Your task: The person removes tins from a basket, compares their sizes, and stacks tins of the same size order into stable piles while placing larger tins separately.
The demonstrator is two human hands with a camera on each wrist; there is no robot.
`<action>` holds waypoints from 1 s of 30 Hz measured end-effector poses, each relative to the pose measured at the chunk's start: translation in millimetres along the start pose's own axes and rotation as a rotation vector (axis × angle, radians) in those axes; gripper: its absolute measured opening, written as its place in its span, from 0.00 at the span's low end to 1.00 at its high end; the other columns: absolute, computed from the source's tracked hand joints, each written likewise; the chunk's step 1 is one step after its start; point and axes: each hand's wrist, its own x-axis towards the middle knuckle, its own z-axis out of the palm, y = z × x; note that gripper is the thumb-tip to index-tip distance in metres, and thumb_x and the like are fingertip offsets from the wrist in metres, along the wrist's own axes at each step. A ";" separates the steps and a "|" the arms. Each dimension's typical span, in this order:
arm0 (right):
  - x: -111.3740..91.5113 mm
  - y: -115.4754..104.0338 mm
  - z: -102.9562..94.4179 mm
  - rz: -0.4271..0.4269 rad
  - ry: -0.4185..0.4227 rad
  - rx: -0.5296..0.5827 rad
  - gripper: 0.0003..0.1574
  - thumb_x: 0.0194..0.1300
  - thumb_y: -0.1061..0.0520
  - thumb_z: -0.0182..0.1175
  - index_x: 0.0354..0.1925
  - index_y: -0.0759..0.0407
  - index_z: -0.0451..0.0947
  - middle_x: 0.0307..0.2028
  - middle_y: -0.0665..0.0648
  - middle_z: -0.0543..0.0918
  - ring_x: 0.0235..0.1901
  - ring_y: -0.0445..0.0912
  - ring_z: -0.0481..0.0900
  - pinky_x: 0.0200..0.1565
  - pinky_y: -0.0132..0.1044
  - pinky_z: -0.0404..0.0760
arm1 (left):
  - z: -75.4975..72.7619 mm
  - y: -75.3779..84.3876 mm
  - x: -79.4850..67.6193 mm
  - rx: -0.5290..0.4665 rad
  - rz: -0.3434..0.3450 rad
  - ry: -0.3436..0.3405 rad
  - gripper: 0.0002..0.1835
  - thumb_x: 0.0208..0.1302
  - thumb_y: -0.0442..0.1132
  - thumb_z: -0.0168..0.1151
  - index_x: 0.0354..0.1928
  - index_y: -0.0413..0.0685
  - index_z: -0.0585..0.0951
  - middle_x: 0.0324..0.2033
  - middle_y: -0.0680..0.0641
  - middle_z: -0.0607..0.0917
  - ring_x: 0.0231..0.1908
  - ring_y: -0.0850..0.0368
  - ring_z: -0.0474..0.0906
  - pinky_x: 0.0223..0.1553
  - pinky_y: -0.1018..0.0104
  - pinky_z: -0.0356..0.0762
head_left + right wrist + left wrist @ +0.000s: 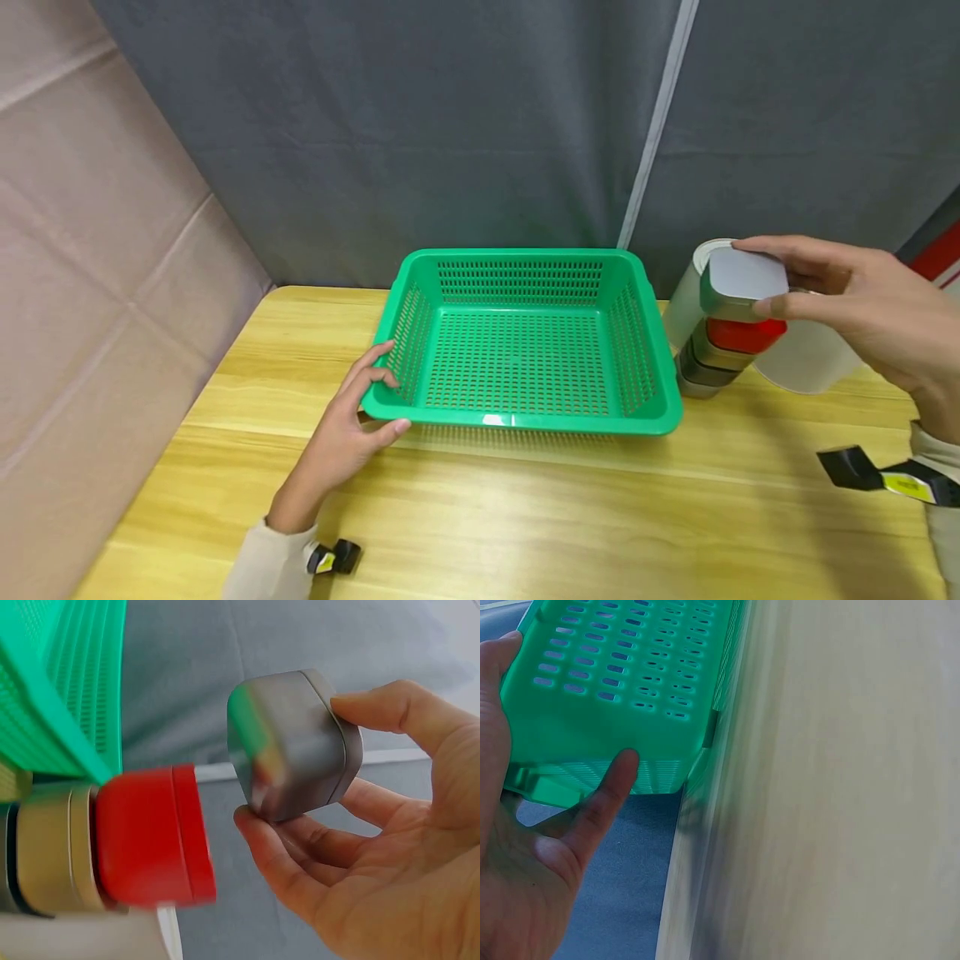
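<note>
A green plastic basket (517,423) with slotted walls stands on the table, nothing inside it. At its near left corner my left hand (341,433) grips the rim, fingers over the edge and thumb along the outer wall. My right hand (862,304) pinches a small silver tin (300,742) with rounded corners between thumb and fingers. Below that tin, a red tin (150,840) tops a stack, and a gap shows between the two in the right wrist view. Under the red one come a gold tin (56,851) and darker tins (705,371).
Behind the stack stands a white cylindrical container (681,304), and another white round thing (810,358) sits partly hidden by my right hand. A grey curtain (450,125) hangs along the table's back edge. Pale padded panels (112,250) line the left side.
</note>
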 end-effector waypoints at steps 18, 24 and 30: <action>-6.7 30.6 -3.8 -0.032 0.056 0.081 0.38 0.75 0.67 0.59 0.75 0.39 0.68 0.60 0.31 0.71 0.55 0.27 0.69 0.50 0.21 0.64 | 0.8 -0.1 0.4 -0.015 0.007 -0.015 0.23 0.61 0.32 0.75 0.52 0.45 0.73 0.82 0.56 0.56 0.79 0.36 0.54 0.52 0.65 0.80; -5.8 41.1 -6.0 -0.039 0.063 0.075 0.39 0.75 0.67 0.59 0.77 0.45 0.66 0.61 0.33 0.73 0.55 0.28 0.71 0.49 0.21 0.66 | 1.0 -0.2 0.7 -0.035 0.002 -0.019 0.23 0.61 0.32 0.75 0.52 0.45 0.72 0.82 0.56 0.55 0.78 0.36 0.56 0.51 0.65 0.81; -4.6 41.4 -4.6 -0.036 0.059 0.076 0.39 0.75 0.68 0.59 0.77 0.45 0.66 0.61 0.34 0.72 0.54 0.29 0.71 0.48 0.20 0.68 | 0.5 -0.7 0.2 -0.015 0.002 -0.011 0.23 0.61 0.32 0.75 0.52 0.46 0.73 0.82 0.57 0.56 0.79 0.36 0.55 0.53 0.66 0.80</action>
